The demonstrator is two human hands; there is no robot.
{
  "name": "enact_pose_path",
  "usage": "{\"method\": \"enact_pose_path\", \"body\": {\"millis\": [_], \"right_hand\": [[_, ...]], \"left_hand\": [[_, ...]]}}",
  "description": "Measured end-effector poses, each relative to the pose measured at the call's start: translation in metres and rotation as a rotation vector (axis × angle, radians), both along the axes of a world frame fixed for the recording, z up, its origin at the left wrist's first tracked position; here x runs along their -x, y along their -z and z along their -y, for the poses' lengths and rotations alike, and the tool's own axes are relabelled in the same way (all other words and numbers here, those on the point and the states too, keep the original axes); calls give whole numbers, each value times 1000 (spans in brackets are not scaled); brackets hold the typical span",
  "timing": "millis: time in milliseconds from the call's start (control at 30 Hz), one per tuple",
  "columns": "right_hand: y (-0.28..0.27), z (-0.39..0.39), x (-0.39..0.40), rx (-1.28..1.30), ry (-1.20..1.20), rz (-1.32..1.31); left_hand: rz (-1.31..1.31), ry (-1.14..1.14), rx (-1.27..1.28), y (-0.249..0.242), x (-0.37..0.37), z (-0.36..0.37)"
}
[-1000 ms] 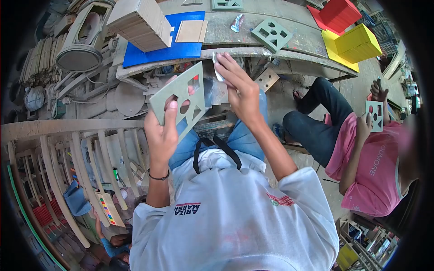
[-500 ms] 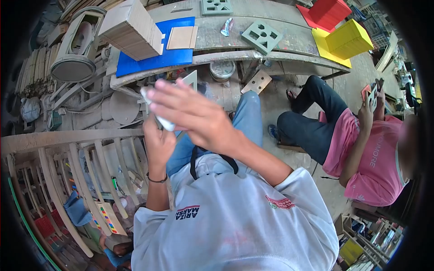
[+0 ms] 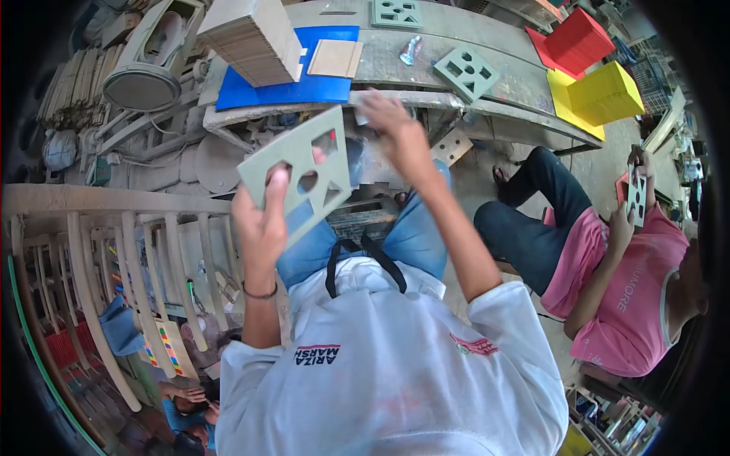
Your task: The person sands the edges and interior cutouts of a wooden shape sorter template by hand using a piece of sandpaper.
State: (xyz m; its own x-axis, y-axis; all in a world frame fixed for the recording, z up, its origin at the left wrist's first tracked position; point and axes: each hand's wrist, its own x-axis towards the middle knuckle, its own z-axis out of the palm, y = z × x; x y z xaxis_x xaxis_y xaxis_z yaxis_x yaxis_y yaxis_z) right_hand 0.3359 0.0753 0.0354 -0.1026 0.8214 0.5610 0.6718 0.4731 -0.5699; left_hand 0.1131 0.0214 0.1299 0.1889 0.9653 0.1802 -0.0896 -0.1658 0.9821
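My left hand (image 3: 260, 220) grips a pale green board (image 3: 325, 163) by its lower left side, thumb on the near face. The board is tilted up and has several cut-out shapes, among them a circle and a triangle. Fingertips show through the openings. To the right of the board and apart from it, my right hand (image 3: 397, 133) is raised near the bench edge, its fingers bent and smeared by motion. A small whitish thing (image 3: 362, 117) shows at those fingers; its kind is not clear.
Ahead, a workbench (image 3: 395, 99) bears a wooden box (image 3: 251, 42), a blue panel (image 3: 319, 90), another cut-out board (image 3: 465, 74), and red (image 3: 570, 42) and yellow pieces (image 3: 604, 93). A slatted wooden rail (image 3: 114, 199) stands left. A person in pink (image 3: 631, 296) sits right, holding a similar board.
My right hand has lifted off the board and moved up and right, away from my left hand. The board, formerly mostly covered and nearly edge-on, now shows its face.
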Motion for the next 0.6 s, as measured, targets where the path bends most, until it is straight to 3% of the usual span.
{"method": "enact_pose_path", "body": {"millis": [67, 133, 167, 233, 267, 333, 433, 500, 567, 600], "right_hand": [[11, 4, -14, 121, -6, -179], [-50, 15, -1, 133, -172, -329], [-79, 31, 14, 167, -270, -406], [-113, 44, 28, 2, -476, -299], [-120, 50, 29, 7, -478, -297], [-128, 56, 30, 23, -705, -235], [-96, 35, 18, 46, -558, -97], [-51, 1, -6, 193, -439, -6], [-44, 6, -11, 250, -339, 36], [-68, 19, -2, 205, -407, -94]], "left_hand": [[-163, -2, -105, -5, 8, 7], [-489, -13, -318, 0, 14, -5], [-486, -26, -294, 1, 15, -4], [-782, 3, -657, 0, 13, -15], [-815, 0, -704, 1, 15, -16], [-835, 45, -747, -11, 19, -20], [-847, 149, -786, -6, 31, -19], [-828, 210, -785, -2, 30, -13], [-793, 240, -763, -4, 31, -7], [-853, 213, -782, -3, 34, -7]]}}
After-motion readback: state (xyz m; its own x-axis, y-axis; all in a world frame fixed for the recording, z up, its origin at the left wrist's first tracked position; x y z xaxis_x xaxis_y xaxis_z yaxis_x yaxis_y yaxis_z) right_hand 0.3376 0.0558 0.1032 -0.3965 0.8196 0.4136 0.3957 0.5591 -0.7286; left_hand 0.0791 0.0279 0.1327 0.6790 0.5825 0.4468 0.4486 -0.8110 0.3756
